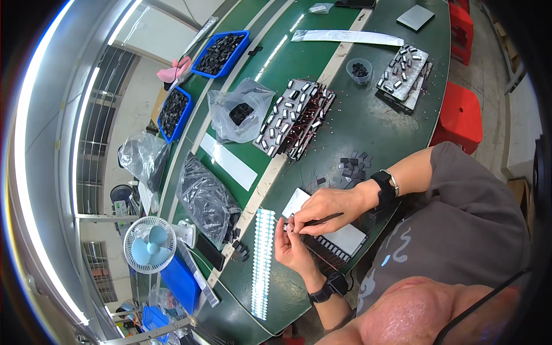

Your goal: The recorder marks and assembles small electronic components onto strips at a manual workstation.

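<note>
My left hand (291, 249) pinches a small pale component (286, 226) between its fingertips, just above a white tray (347, 239) that holds a row of dark parts. My right hand (325, 208) is shut on thin dark tweezers (322, 219), whose tip points at the component. Both wrists wear black bands. A long strip of white labels (263, 260) lies on the green table (368, 123) to the left of my hands. A loose pile of small dark grey blocks (352, 168) sits just beyond my right hand.
Stacked trays of components (294, 118) and another stack (404, 72) lie further out, with a clear cup of black parts (359, 70). Plastic bags (237, 109), blue bins (221, 53), a small fan (149, 244) and red stools (460, 115) surround the table.
</note>
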### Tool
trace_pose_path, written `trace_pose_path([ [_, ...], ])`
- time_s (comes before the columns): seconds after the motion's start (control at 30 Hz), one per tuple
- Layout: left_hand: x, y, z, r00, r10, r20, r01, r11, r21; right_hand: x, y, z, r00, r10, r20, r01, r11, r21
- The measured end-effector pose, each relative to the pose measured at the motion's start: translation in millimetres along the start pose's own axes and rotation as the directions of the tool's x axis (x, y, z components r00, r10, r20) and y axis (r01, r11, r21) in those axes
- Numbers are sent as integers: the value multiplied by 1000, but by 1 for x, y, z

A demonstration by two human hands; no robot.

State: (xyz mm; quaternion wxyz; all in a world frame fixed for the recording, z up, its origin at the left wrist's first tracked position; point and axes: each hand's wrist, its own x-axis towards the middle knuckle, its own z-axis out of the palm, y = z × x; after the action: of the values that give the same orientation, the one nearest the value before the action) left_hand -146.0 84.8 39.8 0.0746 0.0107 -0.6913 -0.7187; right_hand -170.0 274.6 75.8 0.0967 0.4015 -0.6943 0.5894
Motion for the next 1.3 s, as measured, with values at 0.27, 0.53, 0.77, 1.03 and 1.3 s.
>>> trace_pose_path([
  [0.27, -2, 13, 3, 998, -46, -40, 44, 998, -52, 2, 1, -1, 999, 39, -31, -40, 999, -27],
  [0.53, -4, 18, 7, 999, -34, -32, 32, 998, -56, 0, 7, 1, 996, 64, -54, -67, 996, -52],
  [0.77, -2, 15, 6, 999, -30, -28, 28, 997, -70, 1, 9, 1, 998, 54, -45, -57, 997, -60],
  [1.03, -6, 20, 3, 997, -59, -45, 55, 994, -90, 1, 10, 4, 999, 18, -33, -20, 998, -59],
  [1.3, 0, 16, 4, 997, -72, -37, 69, 994, -89, 4, 11, 0, 999, 30, -13, -30, 998, -48],
])
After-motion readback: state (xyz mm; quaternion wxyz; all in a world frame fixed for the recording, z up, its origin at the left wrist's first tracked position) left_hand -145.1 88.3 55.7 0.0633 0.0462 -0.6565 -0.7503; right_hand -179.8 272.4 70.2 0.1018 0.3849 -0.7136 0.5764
